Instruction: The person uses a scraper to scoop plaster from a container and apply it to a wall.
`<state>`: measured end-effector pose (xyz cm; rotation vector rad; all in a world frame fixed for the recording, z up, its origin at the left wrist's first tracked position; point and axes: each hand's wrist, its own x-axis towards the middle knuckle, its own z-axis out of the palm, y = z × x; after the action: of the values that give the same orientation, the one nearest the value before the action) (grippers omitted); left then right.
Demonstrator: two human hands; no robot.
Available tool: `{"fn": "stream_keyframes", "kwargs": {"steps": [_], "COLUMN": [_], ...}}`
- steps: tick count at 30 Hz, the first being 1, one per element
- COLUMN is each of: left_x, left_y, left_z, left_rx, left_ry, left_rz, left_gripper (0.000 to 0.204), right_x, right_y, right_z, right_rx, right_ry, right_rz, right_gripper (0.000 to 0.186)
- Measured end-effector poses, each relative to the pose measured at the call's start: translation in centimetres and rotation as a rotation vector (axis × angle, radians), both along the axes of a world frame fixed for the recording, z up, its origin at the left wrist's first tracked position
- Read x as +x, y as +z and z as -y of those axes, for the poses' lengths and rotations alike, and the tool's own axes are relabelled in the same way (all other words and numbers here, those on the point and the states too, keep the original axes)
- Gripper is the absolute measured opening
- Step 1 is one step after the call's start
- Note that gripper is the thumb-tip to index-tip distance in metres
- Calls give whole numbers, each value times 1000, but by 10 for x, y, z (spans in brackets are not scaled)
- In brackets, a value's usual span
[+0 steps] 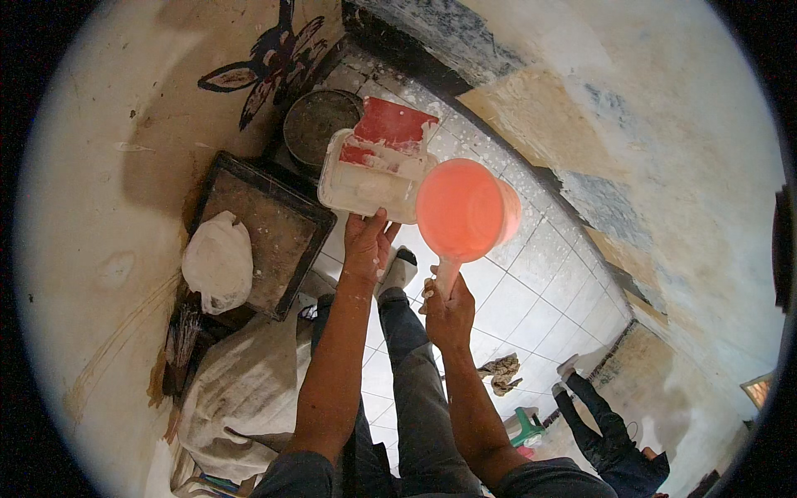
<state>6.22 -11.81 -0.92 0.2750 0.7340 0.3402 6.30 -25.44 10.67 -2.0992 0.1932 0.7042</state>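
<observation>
My left hand (368,243) grips the near edge of a pale plastic tub (365,197) smeared with whitish paste. A flat red sheet (397,124), streaked with the same paste, stands out of the tub's far side. In my right hand (451,314), fingers wrapped round its handle, is an orange-pink water dipper (458,207). Its round bowl is tipped so that I see into it, beside the tub's right side. Whether anything lies in the bowl I cannot tell. White specks mark the fingers of both hands.
Left of me stands a dark-edged wooden box (270,224) bearing a white plastic bag (217,261). A round dark bucket (322,124) is behind it, and a pale cloth (241,390) drapes nearby. A crumpled rag (501,373), green stool (527,425) and another person (610,432) are right. Peeling walls meet white-spattered tiles.
</observation>
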Motion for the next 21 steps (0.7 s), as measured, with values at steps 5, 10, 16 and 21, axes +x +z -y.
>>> {"fn": "stream_keyframes", "kwargs": {"steps": [5,10,16,21], "left_x": [-2,5,-5,-5], "left_y": [-1,2,0,0], "left_z": [2,2,-3,-5], "left_rx": [-4,8,-4,-34], "left_ry": [-21,-18,8,8], "left_rz": [-2,16,17,16], "left_gripper": [55,55,54,54], "right_x": [-2,5,-1,-2], "right_y": [1,8,4,-1], "right_z": [4,-1,-4,-4], "right_rx": [23,16,17,-27], "right_ry": [-14,-49,-24,12], "right_rz": [-5,-56,-55,-36], "right_gripper": [34,32,31,32]}}
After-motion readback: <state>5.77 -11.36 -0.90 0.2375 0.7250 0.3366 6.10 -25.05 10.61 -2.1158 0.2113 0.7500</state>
